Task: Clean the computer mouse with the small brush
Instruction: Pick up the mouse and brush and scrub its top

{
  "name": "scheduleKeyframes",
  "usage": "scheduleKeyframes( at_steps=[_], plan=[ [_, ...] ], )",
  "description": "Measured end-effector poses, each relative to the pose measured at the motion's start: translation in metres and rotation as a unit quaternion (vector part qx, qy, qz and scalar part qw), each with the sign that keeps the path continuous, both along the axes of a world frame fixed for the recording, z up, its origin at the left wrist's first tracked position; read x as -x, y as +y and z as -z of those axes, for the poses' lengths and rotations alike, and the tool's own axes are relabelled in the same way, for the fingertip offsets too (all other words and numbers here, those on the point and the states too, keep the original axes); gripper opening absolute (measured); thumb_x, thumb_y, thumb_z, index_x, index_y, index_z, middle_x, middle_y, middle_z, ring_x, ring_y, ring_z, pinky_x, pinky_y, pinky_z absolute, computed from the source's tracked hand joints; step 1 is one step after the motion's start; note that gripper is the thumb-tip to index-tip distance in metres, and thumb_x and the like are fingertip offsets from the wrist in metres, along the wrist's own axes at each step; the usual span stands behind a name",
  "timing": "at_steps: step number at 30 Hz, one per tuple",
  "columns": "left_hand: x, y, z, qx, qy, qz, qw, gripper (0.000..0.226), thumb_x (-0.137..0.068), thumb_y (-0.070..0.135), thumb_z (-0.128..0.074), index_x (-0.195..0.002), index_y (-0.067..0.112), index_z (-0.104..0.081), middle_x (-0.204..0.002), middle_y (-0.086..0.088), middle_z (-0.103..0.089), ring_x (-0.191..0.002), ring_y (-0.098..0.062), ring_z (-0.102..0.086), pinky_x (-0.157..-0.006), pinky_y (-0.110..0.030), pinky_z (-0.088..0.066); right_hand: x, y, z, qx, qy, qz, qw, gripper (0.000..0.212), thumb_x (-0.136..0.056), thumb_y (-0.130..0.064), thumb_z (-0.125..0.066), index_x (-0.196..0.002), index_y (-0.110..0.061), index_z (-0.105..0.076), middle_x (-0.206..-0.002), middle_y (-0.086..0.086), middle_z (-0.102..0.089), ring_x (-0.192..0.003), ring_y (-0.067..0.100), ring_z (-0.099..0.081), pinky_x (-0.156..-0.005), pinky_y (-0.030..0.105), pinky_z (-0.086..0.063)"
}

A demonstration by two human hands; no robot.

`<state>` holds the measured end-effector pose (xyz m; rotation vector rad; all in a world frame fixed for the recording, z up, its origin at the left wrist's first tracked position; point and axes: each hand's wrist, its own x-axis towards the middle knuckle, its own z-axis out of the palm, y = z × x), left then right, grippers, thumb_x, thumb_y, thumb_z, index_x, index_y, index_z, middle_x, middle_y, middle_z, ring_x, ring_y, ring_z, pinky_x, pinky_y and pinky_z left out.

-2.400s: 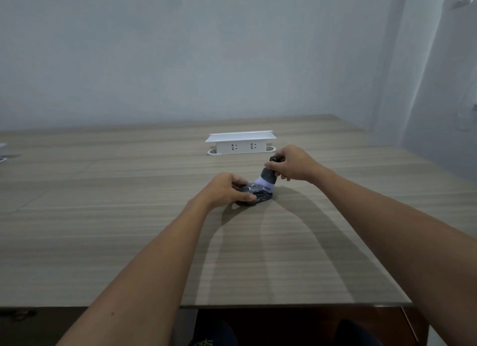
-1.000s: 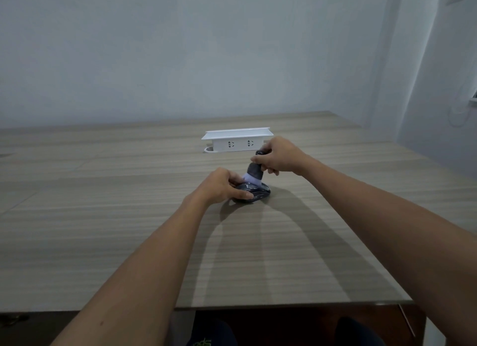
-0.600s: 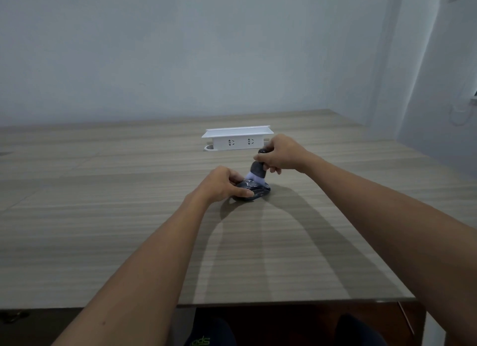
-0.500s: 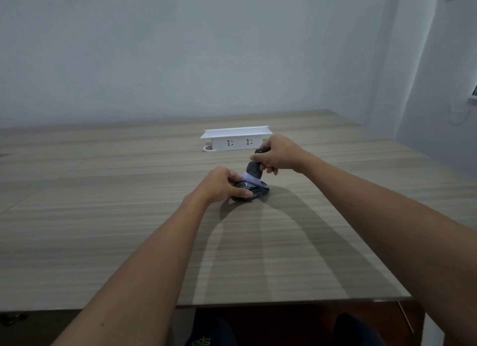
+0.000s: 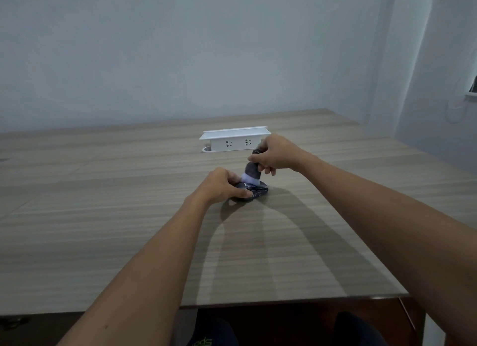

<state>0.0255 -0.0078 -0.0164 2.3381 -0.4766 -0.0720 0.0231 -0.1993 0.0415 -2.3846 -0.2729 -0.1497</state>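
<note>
Head view, the only one given, shows a person seated at a wooden table (image 5: 103, 242) with both forearms reaching forward to its middle. The mouse (image 5: 254, 193) lies flat on the tabletop, dark and low, and the left hand (image 5: 219, 187) curls over its near end, fingers wrapped round the body; this grip looks meant to pin it so that it does not slide under the strokes. The right hand (image 5: 273, 156) is closed in a fist round the handle of the brush (image 5: 251, 174), which stands nearly upright with its pale bristles pressed down onto the far, top part of the mouse (the button end, it seems, though that detail is too small to be sure). Holding the brush steep probably lets the bristle tips work into seams rather than skim over them. Brushing appears to be under way, with how much of the shell is done impossible to judge. Just behind the right hand stands a white socket box (image 5: 235, 142), apart from the mouse and not involved. The main risk is the mouse slipping if the left grip loosens.
</note>
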Motion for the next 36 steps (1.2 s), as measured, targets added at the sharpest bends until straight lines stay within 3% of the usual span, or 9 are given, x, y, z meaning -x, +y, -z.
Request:
scheduleKeyframes(
  at_steps=[7, 12, 16, 19, 21, 25, 28, 32, 36],
  plan=[
    [0.000, 0.001, -0.002, -0.008, 0.018, 0.008, 1.000, 0.029, -0.075, 0.027, -0.085, -0.100, 0.013, -0.081, -0.094, -0.006, -0.079, -0.096, -0.023, -0.073, -0.090, -0.037, -0.057, -0.002, -0.023, 0.014, 0.075, 0.002, 0.044, 0.996, 0.021, -0.089, -0.007, -0.060, -0.075, 0.005, -0.069, -0.069, 0.019, -0.074, -0.053, 0.028, -0.069, -0.039, 0.023, -0.052],
    [0.000, -0.001, -0.007, -0.015, 0.034, 0.010, 0.999, 0.028, -0.078, 0.019, -0.082, -0.105, 0.013, -0.080, -0.098, -0.007, -0.078, -0.089, -0.017, -0.069, -0.082, -0.027, -0.053, 0.001, -0.007, 0.002, 0.021, -0.010, 0.003, 1.000, 0.020, -0.091, -0.012, -0.064, -0.075, -0.001, -0.070, -0.062, 0.008, -0.070, -0.039, 0.008, -0.060, -0.037, 0.019, -0.047],
    [0.001, 0.001, -0.006, -0.014, 0.032, 0.005, 0.999, 0.032, -0.077, 0.023, -0.083, -0.107, 0.013, -0.079, -0.097, -0.004, -0.078, -0.087, -0.015, -0.068, -0.078, -0.025, -0.052, -0.002, -0.004, 0.001, 0.029, 0.000, 0.007, 1.000, 0.020, -0.091, -0.011, -0.064, -0.080, 0.003, -0.071, -0.063, 0.010, -0.071, -0.039, 0.011, -0.061, -0.038, 0.021, -0.049],
    [0.001, 0.000, -0.006, -0.015, 0.033, 0.007, 0.999, 0.030, -0.078, 0.023, -0.083, -0.106, 0.012, -0.079, -0.095, -0.004, -0.078, -0.086, -0.015, -0.068, -0.075, -0.024, -0.050, -0.003, -0.011, 0.008, 0.079, 0.007, 0.042, 0.996, 0.023, -0.091, -0.009, -0.062, -0.082, 0.010, -0.070, -0.071, 0.020, -0.074, -0.048, 0.023, -0.070, -0.048, 0.033, -0.060],
    [0.001, 0.000, -0.007, -0.021, 0.035, 0.012, 0.999, 0.029, -0.078, 0.023, -0.083, -0.105, 0.012, -0.079, -0.096, -0.004, -0.078, -0.087, -0.016, -0.068, -0.077, -0.025, -0.051, -0.002, -0.012, 0.011, 0.073, 0.006, 0.052, 0.996, 0.023, -0.091, -0.009, -0.062, -0.085, 0.012, -0.069, -0.075, 0.024, -0.074, -0.054, 0.028, -0.072, -0.052, 0.038, -0.062],
    [0.000, 0.000, -0.007, -0.021, 0.035, 0.008, 0.999, 0.033, -0.078, 0.023, -0.084, -0.108, 0.010, -0.079, -0.101, -0.007, -0.078, -0.099, -0.024, -0.070, -0.093, -0.036, -0.053, 0.005, -0.006, 0.002, 0.024, 0.012, 0.014, 1.000, 0.021, -0.091, -0.009, -0.062, -0.083, 0.007, -0.071, -0.063, 0.011, -0.070, -0.040, 0.010, -0.062, -0.037, 0.021, -0.049],
    [0.001, 0.000, -0.006, -0.026, 0.027, 0.004, 0.999, 0.037, -0.078, 0.024, -0.084, -0.111, 0.009, -0.078, -0.104, -0.009, -0.078, -0.104, -0.025, -0.070, -0.098, -0.041, -0.052, 0.008, -0.003, -0.001, 0.018, 0.009, 0.003, 1.000, 0.018, -0.090, -0.009, -0.061, -0.082, 0.005, -0.070, -0.061, 0.009, -0.068, -0.039, 0.011, -0.060, -0.037, 0.020, -0.047],
    [0.005, 0.000, -0.006, -0.015, 0.027, 0.001, 1.000, 0.033, -0.078, 0.022, -0.084, -0.109, 0.010, -0.078, -0.102, -0.007, -0.078, -0.103, -0.025, -0.070, -0.099, -0.040, -0.053, 0.007, -0.010, 0.005, 0.071, -0.005, 0.034, 0.997, 0.022, -0.088, -0.006, -0.058, -0.074, 0.007, -0.069, -0.066, 0.020, -0.072, -0.043, 0.021, -0.064, -0.042, 0.029, -0.056],
    [0.004, 0.000, -0.005, -0.009, 0.027, 0.000, 1.000, 0.036, -0.076, 0.025, -0.086, -0.108, 0.009, -0.079, -0.099, -0.005, -0.078, -0.101, -0.023, -0.071, -0.100, -0.041, -0.053, 0.011, -0.017, 0.014, 0.107, -0.016, 0.055, 0.993, 0.027, -0.088, -0.004, -0.057, -0.061, -0.002, -0.058, -0.058, 0.016, -0.064, -0.031, 0.012, -0.058, -0.054, 0.039, -0.061]
  ],
)
